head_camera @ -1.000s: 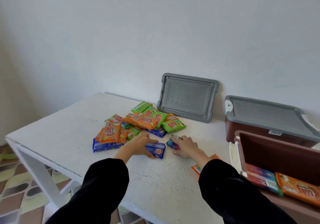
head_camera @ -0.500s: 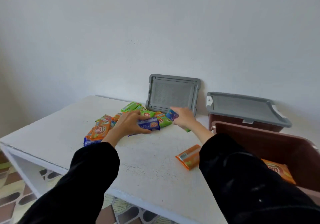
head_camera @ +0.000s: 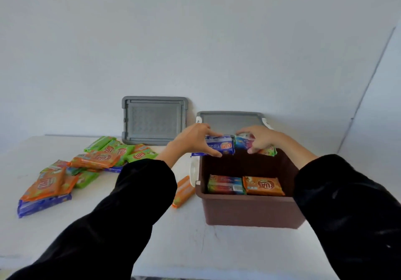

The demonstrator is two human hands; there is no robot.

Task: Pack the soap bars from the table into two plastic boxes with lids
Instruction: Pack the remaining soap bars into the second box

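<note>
Over the box [head_camera: 249, 211], my left hand [head_camera: 191, 142] pinches a blue bar [head_camera: 222, 146] edgewise, right hand [head_camera: 261, 138] a teal bar [head_camera: 242, 143]; probably light, slick.

arms stretched forward, left hand [head_camera: 193, 142] pinching a blue soap bar [head_camera: 220, 147], right hand [head_camera: 261, 138] gripping a teal soap bar [head_camera: 242, 144].

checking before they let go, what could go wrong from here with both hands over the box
The left hand holds a blue bar and the right hand holds bars over the brown box's far rim; one may land outside. The right hand seems to pinch two, so one could slip.
</note>
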